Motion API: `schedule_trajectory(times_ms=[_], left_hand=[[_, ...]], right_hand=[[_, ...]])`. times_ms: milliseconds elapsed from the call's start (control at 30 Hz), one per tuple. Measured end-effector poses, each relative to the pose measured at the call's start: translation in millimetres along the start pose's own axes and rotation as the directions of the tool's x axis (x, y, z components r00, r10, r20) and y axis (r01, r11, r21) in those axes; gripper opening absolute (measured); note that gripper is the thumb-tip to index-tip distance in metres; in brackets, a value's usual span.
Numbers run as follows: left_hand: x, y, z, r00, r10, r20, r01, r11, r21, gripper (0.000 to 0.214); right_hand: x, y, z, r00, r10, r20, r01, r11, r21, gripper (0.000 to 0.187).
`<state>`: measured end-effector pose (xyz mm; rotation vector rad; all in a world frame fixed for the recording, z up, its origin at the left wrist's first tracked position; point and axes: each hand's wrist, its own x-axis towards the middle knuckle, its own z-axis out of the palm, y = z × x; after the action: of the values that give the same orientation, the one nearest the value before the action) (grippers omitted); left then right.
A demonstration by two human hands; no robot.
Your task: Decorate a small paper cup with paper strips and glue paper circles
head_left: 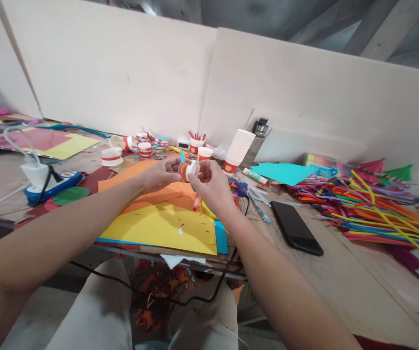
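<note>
White-and-orange small piece point(193, 170), apparently paper, is pinched at frame centre between fingertips of left hand point(159, 176) and right hand point(214, 187). Pressure is best kept light, since thin walls would likely buckle; teal strip point(182, 156) should be left unbent.

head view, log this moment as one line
left hand: holding white-rimmed piece | right hand: holding same piece | yellow sheet: lying flat | black phone: at right
</note>
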<state>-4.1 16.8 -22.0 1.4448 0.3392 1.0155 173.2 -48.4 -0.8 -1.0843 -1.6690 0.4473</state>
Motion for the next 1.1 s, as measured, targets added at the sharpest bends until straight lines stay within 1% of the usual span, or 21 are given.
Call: schedule_trajectory(times_ms=[267, 367, 633, 867, 1100], left_hand=[[0.1, -2.8, -3.0, 1.0, 0.014, 0.009, -0.015, 1.0, 0.008, 0.061], [0.5, -3.6, -3.3, 0.999, 0.036, 0.005, -0.036, 0.999, 0.02, 0.061], [1.0, 1.1, 3.2, 0.998, 0.057, -0.034, -0.056, 0.998, 0.03, 0.062], [0.2, 1.9, 5.1, 0.998, 0.05, -0.038, -0.049, 0.998, 0.026, 0.065], [0.7, -0.5, 2.2, 0.998, 0.065, -0.022, -0.065, 0.997, 0.03, 0.061]], right_hand=[[-1.2, 1.3, 0.3, 0.999, -0.04, -0.008, 0.039, 0.997, -0.067, 0.024], [-1.4, 1.9, 0.5, 0.998, -0.054, -0.013, 0.053, 0.995, -0.085, 0.024], [-1.4, 3.7, 1.0, 0.996, -0.085, -0.029, 0.081, 0.991, -0.111, 0.027], [-2.1, 1.9, 0.5, 0.997, -0.082, -0.006, 0.081, 0.988, -0.133, 0.025], [-2.9, -1.6, 0.1, 0.998, -0.063, -0.003, 0.062, 0.988, -0.144, 0.024]])
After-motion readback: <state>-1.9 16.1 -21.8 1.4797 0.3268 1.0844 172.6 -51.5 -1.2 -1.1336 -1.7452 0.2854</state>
